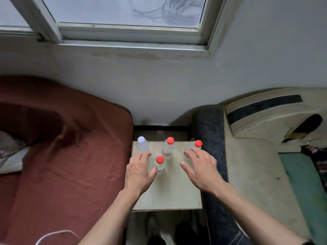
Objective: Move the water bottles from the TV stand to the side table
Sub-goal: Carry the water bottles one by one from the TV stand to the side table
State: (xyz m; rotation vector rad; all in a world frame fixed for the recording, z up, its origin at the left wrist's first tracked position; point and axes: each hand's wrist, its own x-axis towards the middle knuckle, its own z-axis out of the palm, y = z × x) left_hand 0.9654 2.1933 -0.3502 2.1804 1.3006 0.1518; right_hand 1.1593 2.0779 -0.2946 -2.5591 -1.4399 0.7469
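Both forearms are bare, no sleeves, watch or rings on the left hand (139, 171) or right hand (200, 167); bottom centre of the frame, dark shoes (184, 230); looks like dark denim at lower right.

Window (123, 11): frosted pane in a pale frame, with a worn sill (134, 48) below it. Wall (159, 85): grey-white, scuffed near the floor. Bed (62, 156): on the left, covered by a rust-red sheet, creased and darker in one patch; a patterned pillow (8, 147) shows at its left edge. White cable (56, 235): curved, at the bottom left. Sofa (256, 174): on the right, cream, stained, with a dark grey armrest (210, 138); a green cloth (304, 183) lies on the seat (far right). Shoes (169, 230): on the floor, bottom centre, one light and one dark.
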